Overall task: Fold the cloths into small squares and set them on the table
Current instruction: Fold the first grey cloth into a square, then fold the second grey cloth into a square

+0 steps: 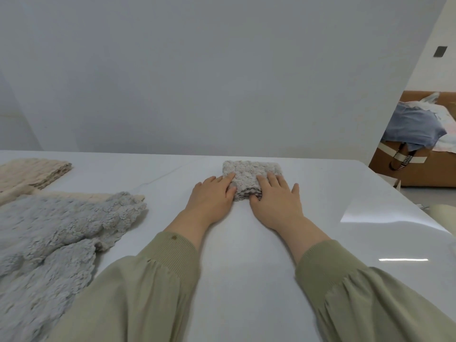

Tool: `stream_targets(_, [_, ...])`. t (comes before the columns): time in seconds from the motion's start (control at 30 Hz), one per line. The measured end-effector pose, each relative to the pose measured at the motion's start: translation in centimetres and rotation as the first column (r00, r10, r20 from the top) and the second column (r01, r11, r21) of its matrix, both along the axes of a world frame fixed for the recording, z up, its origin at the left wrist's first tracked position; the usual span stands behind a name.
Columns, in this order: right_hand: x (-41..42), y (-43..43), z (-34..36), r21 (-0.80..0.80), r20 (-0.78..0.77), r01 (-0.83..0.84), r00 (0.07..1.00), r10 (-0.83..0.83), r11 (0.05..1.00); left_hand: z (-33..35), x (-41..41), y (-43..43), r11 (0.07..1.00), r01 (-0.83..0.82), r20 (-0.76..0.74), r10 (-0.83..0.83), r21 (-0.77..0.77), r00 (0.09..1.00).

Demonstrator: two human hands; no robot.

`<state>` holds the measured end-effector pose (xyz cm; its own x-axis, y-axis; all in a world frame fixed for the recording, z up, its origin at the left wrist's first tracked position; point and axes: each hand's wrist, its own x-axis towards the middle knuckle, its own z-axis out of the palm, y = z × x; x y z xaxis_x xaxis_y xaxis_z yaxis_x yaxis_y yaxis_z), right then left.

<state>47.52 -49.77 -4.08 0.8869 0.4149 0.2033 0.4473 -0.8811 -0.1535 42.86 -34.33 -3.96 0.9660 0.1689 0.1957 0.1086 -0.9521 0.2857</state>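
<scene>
We flatten the folded cloth (251, 175) at 12 o'clock.
Left hand (213, 196), right hand (277, 202) released, flat on its near edge; fluffy pile (49, 230) at 9, table (387, 190) edge at 3.

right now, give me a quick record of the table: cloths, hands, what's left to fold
surface: white table
folded: small grey cloth, lying flat mid-table
left hand: straight fingers press the cloth's left side
right hand: straight fingers press its right side
still to fold: fluffy grey cloths, spread loosely at the left
far left: cream cloth, looks folded
</scene>
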Motion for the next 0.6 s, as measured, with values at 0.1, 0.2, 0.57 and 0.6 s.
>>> stream_targets(0.1, [-1.0,0.0,0.3,0.021,0.037,0.048,0.998,-0.049,0.999,0.7,-1.1,-0.6,0.997,-0.073,0.136,0.071,0.004,0.988])
stream_targets(0.2, [-2.7,-0.3,0.5,0.01,0.031,0.084,0.996,-0.085,0.996,0.8,-2.6,-1.3,0.992,-0.118,0.198,0.109,0.039,0.974])
stream_targets(0.57, [-12.4,-1.1,0.7,0.003,-0.051,0.039,0.998,-0.039,0.999,0.0,-11.5,-2.6,0.996,-0.077,0.188,0.069,0.034,0.98])
stream_targets(0.6, [-13.5,-1.0,0.7,0.003,-0.053,0.026,0.998,-0.026,1.0,0.0,-12.7,-2.7,0.997,-0.067,0.204,0.06,0.029,0.977])
